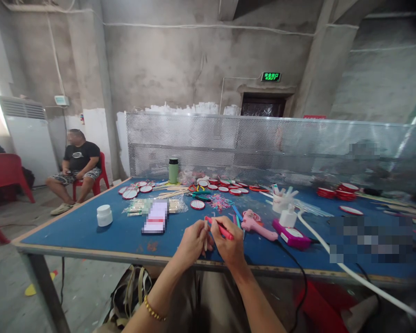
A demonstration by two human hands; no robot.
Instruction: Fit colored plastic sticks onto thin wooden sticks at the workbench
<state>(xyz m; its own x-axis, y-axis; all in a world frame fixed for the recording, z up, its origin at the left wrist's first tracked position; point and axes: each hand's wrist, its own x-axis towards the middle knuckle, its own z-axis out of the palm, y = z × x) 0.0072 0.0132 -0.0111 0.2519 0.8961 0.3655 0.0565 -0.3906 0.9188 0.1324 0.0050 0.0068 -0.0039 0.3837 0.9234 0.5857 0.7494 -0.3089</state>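
My left hand (191, 243) is closed on a thin, pale wooden stick (205, 237), held upright near the table's front edge. Beside it, my right hand (231, 243) grips a red pen (226, 232), its front end angled toward the top of the stick. Whether the pen touches the stick I cannot tell. Just to the right lies a pink glue gun (257, 225). Beyond my hands are a white disc with a red rim (197, 205) and a scatter of small colourful pieces (222, 202).
The blue table (79, 236) carries a phone (156, 217), a white jar (104, 215), a green bottle (173, 171), a purple box (293, 235) and several red-rimmed discs. A white cable (327, 249) crosses the right side. A perforated metal screen (194, 138) stands behind. A person sits at left.
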